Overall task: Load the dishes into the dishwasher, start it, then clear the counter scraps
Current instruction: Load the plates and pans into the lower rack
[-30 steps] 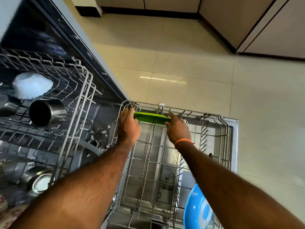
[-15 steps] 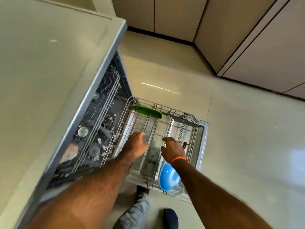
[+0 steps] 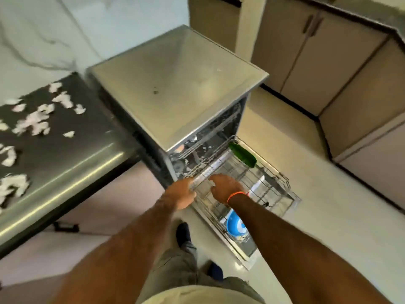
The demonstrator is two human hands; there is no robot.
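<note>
Over the pulled-out lower rack (image 3: pixel 266 185) of the dishwasher (image 3: pixel 175 84), the left hand (image 3: pixel 182 195) and right hand (image 3: pixel 225 187) hover with relaxed fingers, holding nothing, between the green plate (image 3: pixel 242 154) and blue plate (image 3: pixel 235 224), paper scraps (image 3: pixel 32 121) littering the bench (image 3: pixel 72 150).

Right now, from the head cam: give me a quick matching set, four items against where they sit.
Things:
1. green plate
2. blue bowl
3. white scraps
4. orange band

Places:
A. dark counter, left of the dishwasher
B. right wrist
C. far end of the pulled-out lower rack
D. near end of the lower rack

Pairs: 1-C, 2-D, 3-A, 4-B
</note>
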